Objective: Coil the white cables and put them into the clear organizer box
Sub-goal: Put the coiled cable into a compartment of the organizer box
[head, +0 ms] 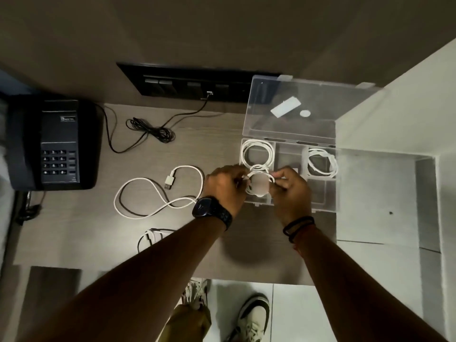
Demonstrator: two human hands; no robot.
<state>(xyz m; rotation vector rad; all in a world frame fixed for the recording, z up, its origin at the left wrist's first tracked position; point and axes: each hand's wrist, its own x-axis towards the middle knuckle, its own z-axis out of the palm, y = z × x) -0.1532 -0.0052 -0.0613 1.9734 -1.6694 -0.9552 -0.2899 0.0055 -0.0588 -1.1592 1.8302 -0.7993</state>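
A clear organizer box (323,206) stands open on the desk, its lid (296,102) raised at the back. One coiled white cable (256,150) lies in its back left compartment, another coiled white cable (320,164) in the back right one. Above the front left compartment, my left hand (225,187) and my right hand (290,188) both pinch a small white cable coil (259,180). A loose white USB cable (158,193) curls on the desk to the left. Part of a third white cable (153,235) shows beside my left forearm.
A black desk phone (51,144) sits at the far left. A tangled black cord (150,130) runs to a black socket panel (192,82) on the wall. A white ledge (385,193) borders the desk on the right. My shoes show below the desk's front edge.
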